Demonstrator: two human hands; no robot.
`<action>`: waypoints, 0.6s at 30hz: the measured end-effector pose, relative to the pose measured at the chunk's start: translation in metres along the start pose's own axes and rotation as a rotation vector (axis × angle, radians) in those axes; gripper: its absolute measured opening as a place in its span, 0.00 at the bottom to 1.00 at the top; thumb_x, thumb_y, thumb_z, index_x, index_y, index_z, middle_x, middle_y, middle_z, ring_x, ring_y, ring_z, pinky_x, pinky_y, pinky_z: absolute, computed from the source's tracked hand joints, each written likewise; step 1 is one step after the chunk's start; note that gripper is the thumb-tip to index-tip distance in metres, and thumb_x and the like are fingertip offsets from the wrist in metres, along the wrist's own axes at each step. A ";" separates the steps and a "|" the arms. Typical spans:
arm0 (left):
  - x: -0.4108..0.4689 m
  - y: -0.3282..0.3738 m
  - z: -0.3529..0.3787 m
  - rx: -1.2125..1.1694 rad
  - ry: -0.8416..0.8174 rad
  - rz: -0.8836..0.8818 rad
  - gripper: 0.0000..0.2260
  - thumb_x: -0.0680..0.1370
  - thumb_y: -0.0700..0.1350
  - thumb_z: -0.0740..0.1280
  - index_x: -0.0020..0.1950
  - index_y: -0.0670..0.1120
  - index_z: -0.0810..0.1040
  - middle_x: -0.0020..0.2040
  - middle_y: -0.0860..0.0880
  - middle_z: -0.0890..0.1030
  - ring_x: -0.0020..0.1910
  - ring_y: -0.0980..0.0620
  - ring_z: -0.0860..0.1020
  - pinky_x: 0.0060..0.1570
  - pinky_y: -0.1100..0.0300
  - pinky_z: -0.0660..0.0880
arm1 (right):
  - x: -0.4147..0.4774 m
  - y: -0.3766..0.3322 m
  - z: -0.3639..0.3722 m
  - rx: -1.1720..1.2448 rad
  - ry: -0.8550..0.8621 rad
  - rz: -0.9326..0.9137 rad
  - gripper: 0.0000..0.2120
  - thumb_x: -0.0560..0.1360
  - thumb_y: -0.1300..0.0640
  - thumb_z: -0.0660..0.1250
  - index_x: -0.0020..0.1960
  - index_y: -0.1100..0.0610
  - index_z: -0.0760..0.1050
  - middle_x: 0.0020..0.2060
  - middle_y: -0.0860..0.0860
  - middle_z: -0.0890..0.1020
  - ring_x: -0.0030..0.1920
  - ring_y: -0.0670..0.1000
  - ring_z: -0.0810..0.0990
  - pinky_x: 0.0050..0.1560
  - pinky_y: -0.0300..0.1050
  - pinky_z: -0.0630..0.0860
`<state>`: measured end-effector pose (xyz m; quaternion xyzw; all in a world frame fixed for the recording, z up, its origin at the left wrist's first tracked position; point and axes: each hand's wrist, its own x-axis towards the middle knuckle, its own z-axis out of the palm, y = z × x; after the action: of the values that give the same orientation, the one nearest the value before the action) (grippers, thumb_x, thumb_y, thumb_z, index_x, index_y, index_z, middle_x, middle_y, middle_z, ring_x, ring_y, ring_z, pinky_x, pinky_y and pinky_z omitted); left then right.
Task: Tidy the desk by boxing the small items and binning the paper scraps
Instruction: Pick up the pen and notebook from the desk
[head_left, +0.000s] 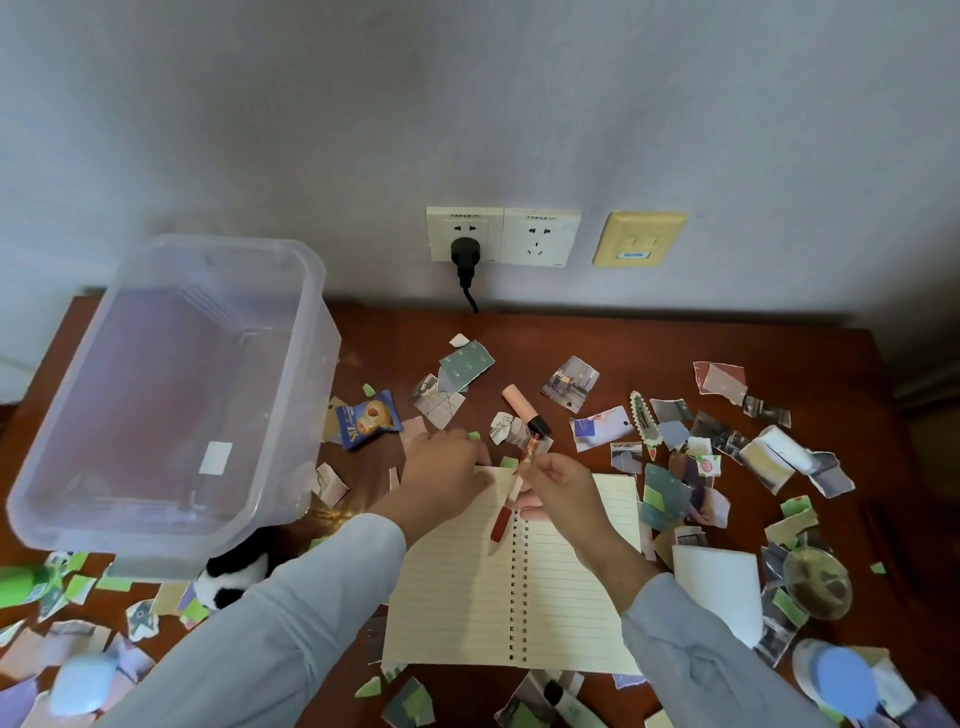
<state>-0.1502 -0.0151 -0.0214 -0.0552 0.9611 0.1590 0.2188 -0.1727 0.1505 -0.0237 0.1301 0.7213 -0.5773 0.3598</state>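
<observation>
Tidying barely beginning — box (156, 389) looking empty, scraps (571, 383) covering the counter (623, 338).
The right hand (558, 486) is gripping a pen (503, 519); grip of the left hand (441, 460) is unclear.

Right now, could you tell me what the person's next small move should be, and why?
Probably carry the pen leftward and drop it into the clear plastic box. The right hand pinches the pen above the open notebook, so one small item is in hand, and the box stands open to the left and looks empty.
</observation>
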 end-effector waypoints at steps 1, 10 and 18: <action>-0.002 0.000 -0.002 -0.024 0.008 0.006 0.10 0.78 0.53 0.62 0.55 0.53 0.80 0.54 0.50 0.79 0.55 0.49 0.76 0.53 0.55 0.68 | -0.001 -0.002 -0.001 0.002 0.003 -0.009 0.05 0.79 0.60 0.65 0.49 0.61 0.77 0.39 0.56 0.85 0.39 0.54 0.86 0.45 0.50 0.83; -0.010 0.013 -0.021 -0.082 0.045 -0.010 0.08 0.76 0.51 0.65 0.47 0.51 0.83 0.45 0.54 0.82 0.45 0.53 0.78 0.44 0.57 0.78 | 0.001 -0.020 0.000 -0.142 0.145 -0.134 0.07 0.75 0.56 0.71 0.50 0.58 0.80 0.42 0.55 0.84 0.40 0.53 0.84 0.36 0.47 0.83; -0.008 0.020 -0.026 -0.034 0.058 -0.004 0.12 0.77 0.48 0.59 0.44 0.49 0.82 0.42 0.51 0.81 0.40 0.49 0.79 0.39 0.55 0.79 | 0.007 -0.019 0.005 -0.432 0.187 -0.207 0.08 0.72 0.51 0.72 0.50 0.51 0.78 0.43 0.48 0.83 0.41 0.53 0.84 0.43 0.56 0.82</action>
<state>-0.1572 -0.0049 0.0097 -0.0654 0.9641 0.1734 0.1900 -0.1873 0.1385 -0.0151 0.0285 0.8676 -0.4289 0.2500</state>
